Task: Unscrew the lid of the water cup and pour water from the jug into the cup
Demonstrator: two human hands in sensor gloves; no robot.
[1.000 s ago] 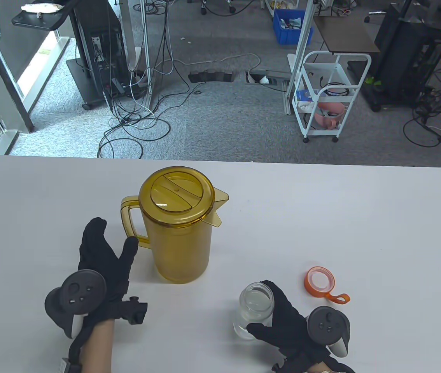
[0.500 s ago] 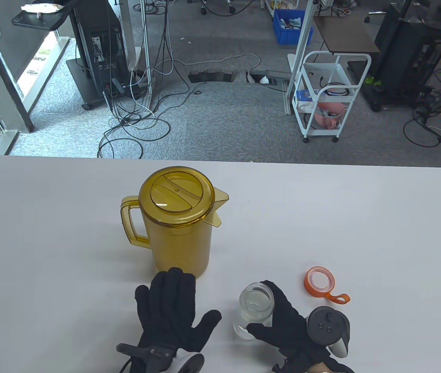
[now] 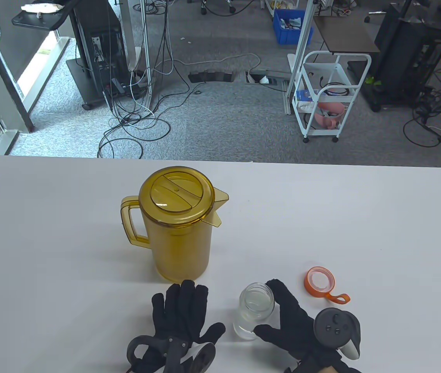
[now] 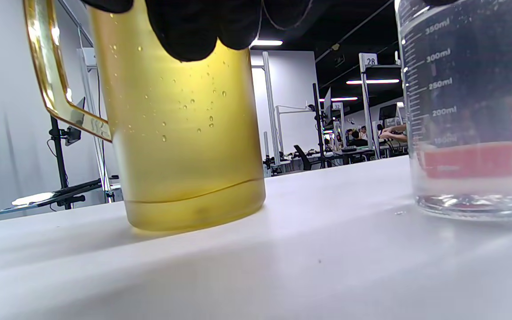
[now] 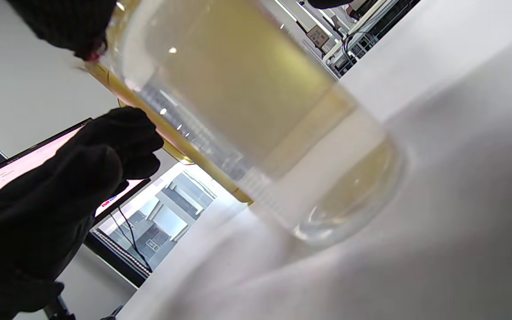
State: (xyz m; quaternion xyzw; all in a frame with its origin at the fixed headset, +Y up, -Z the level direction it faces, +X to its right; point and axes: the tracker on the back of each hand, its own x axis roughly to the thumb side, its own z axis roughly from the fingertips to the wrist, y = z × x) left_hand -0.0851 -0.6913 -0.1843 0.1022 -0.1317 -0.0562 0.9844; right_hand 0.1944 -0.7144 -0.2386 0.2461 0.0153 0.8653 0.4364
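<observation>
Lid off, cup open, jug not yet lifted

The right hand has its fingers around the cup; the left hand lies flat, fingers spread, just before the amber jug on the bench. The orange lid lies beside the cup. Risk, I judge: the jug's wide spout overshooting the cup's narrow mouth and spilling water.

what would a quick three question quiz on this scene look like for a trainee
1. True or false: the orange lid is screwed on the cup.
2. Which hand is at the cup? A) left hand B) right hand
3. Fill in: the jug stands ___ on the table, its own lid on.

Key: 1 false, it lies on the table beside the cup; 2 B; 3 upright.
</observation>
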